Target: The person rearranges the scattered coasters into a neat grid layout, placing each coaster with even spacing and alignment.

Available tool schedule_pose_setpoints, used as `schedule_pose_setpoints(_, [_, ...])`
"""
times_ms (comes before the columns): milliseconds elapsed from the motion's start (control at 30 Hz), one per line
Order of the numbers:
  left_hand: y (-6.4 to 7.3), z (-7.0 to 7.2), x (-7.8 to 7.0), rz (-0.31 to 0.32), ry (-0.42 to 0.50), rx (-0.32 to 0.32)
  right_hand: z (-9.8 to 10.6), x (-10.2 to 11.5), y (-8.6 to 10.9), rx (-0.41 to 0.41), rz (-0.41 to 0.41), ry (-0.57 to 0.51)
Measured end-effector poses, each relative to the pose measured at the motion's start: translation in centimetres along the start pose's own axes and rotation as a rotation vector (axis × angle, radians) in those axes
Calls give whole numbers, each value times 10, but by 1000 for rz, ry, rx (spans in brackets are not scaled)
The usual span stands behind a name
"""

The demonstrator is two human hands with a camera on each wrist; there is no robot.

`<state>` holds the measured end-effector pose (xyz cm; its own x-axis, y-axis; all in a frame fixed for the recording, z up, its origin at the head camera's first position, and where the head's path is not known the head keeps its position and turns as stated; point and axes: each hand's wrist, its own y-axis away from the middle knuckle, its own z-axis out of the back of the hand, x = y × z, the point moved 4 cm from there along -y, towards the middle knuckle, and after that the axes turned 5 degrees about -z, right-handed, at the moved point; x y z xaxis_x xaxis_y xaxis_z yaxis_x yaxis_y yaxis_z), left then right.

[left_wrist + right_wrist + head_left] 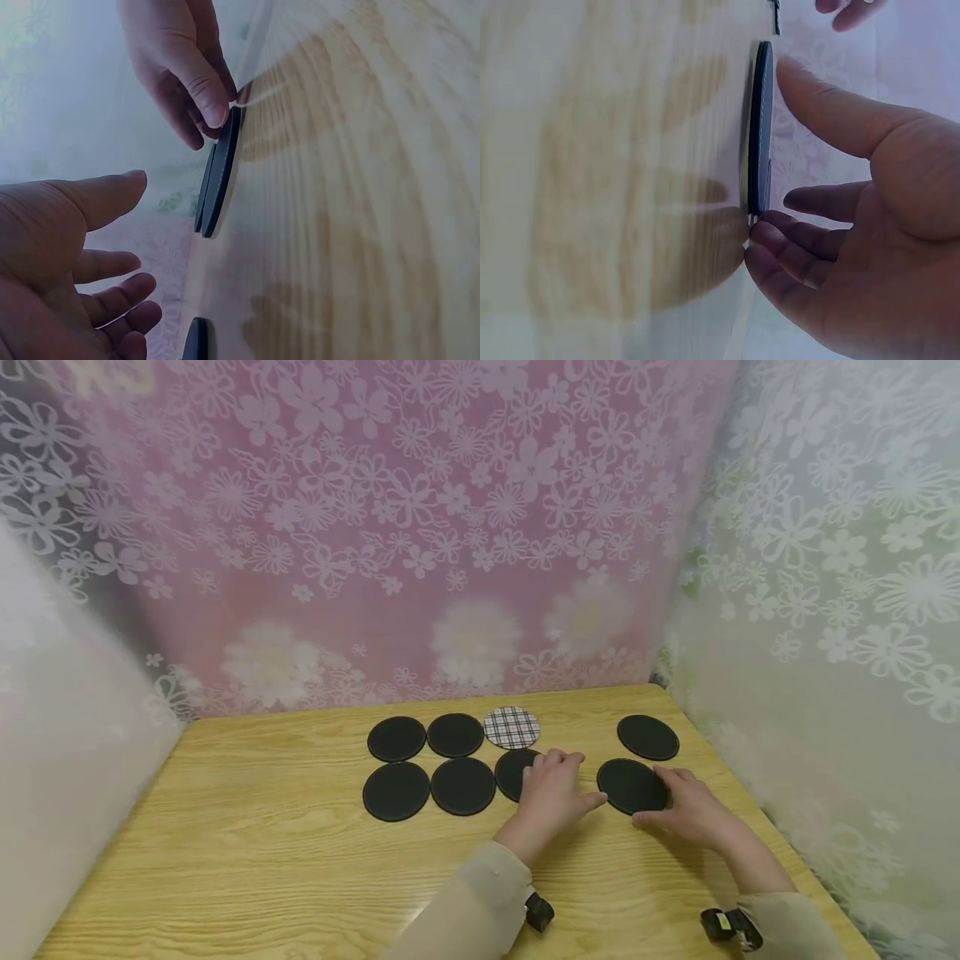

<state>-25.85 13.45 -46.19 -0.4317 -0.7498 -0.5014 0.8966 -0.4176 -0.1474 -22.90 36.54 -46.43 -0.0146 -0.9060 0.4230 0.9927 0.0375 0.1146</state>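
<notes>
Near the right side of the table lies a black round coaster (632, 786), flat on the wood. My right hand (690, 808) is at its right rim, thumb and fingers spread around the edge; in the right wrist view the fingertips (761, 232) meet the table beside the coaster (760, 127). My left hand (551, 793) is above the table, holding nothing, its thumb pointing toward that coaster's left side. Partly hidden beneath the left hand is another black coaster (510, 772). The left wrist view shows the left hand (75, 255) with its fingers apart and loosely bent.
Two more black coasters (397, 791) (462, 786) continue the front row to the left. Behind them sit two black coasters (396, 739) (455, 735) and a plaid white one (512, 727). Another black coaster (648, 737) lies at the back right. Patterned curtains (420, 527) surround the wooden table (262, 827).
</notes>
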Motion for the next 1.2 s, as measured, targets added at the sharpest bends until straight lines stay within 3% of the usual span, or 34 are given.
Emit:
schedule_pose_setpoints(433, [-7, -23, -5, -9, -144, 41, 3, -4, 1, 7, -18, -35])
schedule_pose_setpoints(700, [-11, -33, -16, -5, -134, 79, 3, -8, 1, -4, -35, -30])
schedule_pose_setpoints(900, [-14, -38, -26, -12, -134, 71, 4, -11, 2, -8, -14, -54])
schedule_pose_setpoints(1200, [-14, -42, -27, -3, -115, 83, 3, -16, 3, 8, -2, -106])
